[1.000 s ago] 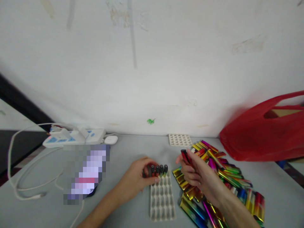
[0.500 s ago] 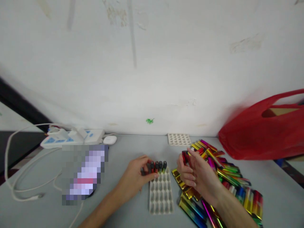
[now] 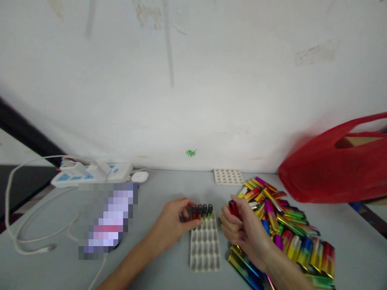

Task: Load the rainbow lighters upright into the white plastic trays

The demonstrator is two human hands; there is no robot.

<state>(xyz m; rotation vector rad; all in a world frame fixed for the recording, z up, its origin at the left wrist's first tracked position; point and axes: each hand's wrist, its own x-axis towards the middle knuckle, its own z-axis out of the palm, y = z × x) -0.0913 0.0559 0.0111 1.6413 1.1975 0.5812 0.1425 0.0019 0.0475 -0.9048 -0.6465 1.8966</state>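
Note:
A white tray with rows of slots (image 3: 205,253) lies lengthwise on the table. At its far end several lighters with black tops (image 3: 204,208) stand upright in a row. My left hand (image 3: 178,217) is at the tray's far left corner, closed around the leftmost lighter, with the thumb in front and the index finger behind. To the right of the tray, my right hand (image 3: 242,225) is closed on a red lighter (image 3: 232,207), its black top pointing up. Beside and under that hand spreads a pile of shiny, many-coloured lighters (image 3: 290,221), partly hidden by the forearm.
A second white slotted tray (image 3: 228,176) lies against the wall. A red bag (image 3: 332,169) stands at the far right. On the left are a power strip (image 3: 117,173), a white charging case (image 3: 140,177), loose white cables (image 3: 27,251) and a phone with a pixelated screen (image 3: 111,217).
My right hand has turned and moved slightly left and down with the red lighter, its fingers curling tighter round it. My left hand and the tray have stayed in place.

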